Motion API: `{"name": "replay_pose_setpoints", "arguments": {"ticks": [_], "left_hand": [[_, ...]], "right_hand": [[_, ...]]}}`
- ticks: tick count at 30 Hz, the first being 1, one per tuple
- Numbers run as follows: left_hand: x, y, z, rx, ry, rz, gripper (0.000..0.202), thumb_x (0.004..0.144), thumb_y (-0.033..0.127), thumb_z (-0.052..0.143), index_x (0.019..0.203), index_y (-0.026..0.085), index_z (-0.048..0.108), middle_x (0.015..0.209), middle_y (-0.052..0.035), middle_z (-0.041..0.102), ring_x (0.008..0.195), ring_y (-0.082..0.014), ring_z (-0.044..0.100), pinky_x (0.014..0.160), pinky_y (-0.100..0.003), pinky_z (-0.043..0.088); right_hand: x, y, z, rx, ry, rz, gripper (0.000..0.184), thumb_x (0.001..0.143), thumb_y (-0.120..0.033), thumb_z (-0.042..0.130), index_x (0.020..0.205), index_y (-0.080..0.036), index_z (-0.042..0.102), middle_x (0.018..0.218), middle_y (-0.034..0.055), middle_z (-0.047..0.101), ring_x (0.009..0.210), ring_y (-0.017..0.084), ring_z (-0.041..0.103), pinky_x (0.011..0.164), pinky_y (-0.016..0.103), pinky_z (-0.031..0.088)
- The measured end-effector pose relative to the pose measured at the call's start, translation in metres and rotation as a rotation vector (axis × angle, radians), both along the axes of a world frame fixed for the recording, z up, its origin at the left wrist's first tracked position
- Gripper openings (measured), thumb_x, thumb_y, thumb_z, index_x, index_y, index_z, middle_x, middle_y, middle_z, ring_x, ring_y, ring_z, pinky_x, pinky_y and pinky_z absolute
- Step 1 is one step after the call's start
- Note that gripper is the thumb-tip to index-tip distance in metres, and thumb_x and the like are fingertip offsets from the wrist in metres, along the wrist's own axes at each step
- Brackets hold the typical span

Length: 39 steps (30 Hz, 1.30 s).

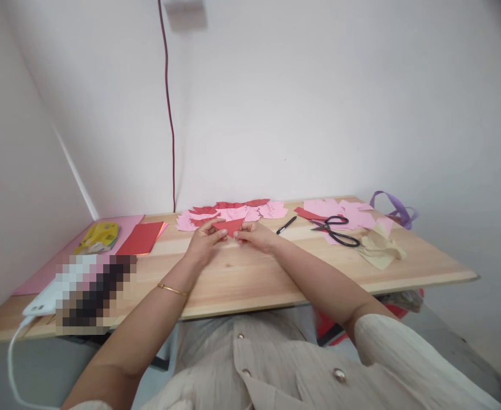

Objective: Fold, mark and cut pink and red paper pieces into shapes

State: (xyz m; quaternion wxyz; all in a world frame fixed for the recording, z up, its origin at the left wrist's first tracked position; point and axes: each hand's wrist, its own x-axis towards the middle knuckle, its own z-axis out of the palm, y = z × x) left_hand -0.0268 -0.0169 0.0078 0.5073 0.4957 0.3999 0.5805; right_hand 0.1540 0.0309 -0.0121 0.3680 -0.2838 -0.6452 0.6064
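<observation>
A small red folded paper triangle (230, 226) is held just above the wooden table (250, 273), pointing down. My left hand (204, 239) pinches its left corner with fingers closed. My right hand (254, 234) pinches its right corner the same way. Just behind the hands lies a spread of pink and red cut paper pieces (233, 212).
A black pen (286, 225) and black scissors (334, 230) lie to the right, among more pink paper (339, 210). Cream paper scraps (378, 250) and a purple ribbon (393, 206) sit far right. Red sheets (141, 238), a yellow packet (98, 236) and a white device (47, 296) are at left.
</observation>
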Motion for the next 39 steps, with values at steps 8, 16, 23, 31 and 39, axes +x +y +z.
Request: {"name": "replay_pose_setpoints", "arguments": {"ticks": [8,16,23,31,39], "left_hand": [[-0.005,0.002,0.002,0.064,0.016,0.048,0.041,0.055,0.031,0.082,0.091,0.016,0.069,0.067,0.0003,0.063,0.062,-0.0122,0.060,0.070,-0.030,0.051],[-0.008,0.007,-0.001,0.078,0.030,0.089,0.046,0.058,0.030,0.081,0.101,0.018,0.069,0.062,0.0030,0.059,0.061,-0.0112,0.059,0.070,-0.029,0.050],[0.000,0.004,-0.005,-0.094,0.051,-0.003,0.035,0.049,0.035,0.085,0.070,0.012,0.068,0.068,-0.0039,0.066,0.063,-0.0135,0.059,0.069,-0.031,0.049],[-0.001,0.007,-0.010,-0.008,0.211,0.151,0.032,0.054,0.038,0.082,0.065,0.013,0.065,0.063,-0.0039,0.066,0.062,-0.0147,0.058,0.066,-0.029,0.045],[0.002,0.003,-0.008,-0.008,0.277,0.109,0.032,0.058,0.041,0.078,0.060,0.014,0.060,0.060,-0.0044,0.065,0.058,-0.0143,0.057,0.061,-0.028,0.042]], "right_hand": [[0.000,0.002,-0.003,-0.166,0.078,0.078,0.032,0.064,-0.039,0.077,0.073,-0.014,0.059,0.063,-0.0019,0.059,0.057,0.008,0.051,0.058,0.023,0.039],[-0.003,-0.004,0.001,-0.030,0.045,-0.020,0.032,0.062,-0.041,0.077,0.072,-0.015,0.062,0.063,-0.0021,0.059,0.058,0.009,0.049,0.058,0.024,0.038],[-0.003,-0.008,0.004,0.167,-0.026,-0.061,0.033,0.067,-0.039,0.073,0.087,-0.013,0.069,0.077,0.0021,0.065,0.068,0.012,0.054,0.066,0.025,0.041],[-0.002,-0.003,0.006,0.177,0.011,-0.179,0.029,0.070,-0.041,0.070,0.079,-0.015,0.063,0.066,-0.0001,0.062,0.064,0.012,0.056,0.063,0.025,0.043],[-0.001,-0.003,0.009,0.209,0.019,-0.154,0.027,0.070,-0.042,0.070,0.075,-0.016,0.065,0.071,0.0019,0.067,0.069,0.013,0.059,0.069,0.027,0.045]]}}
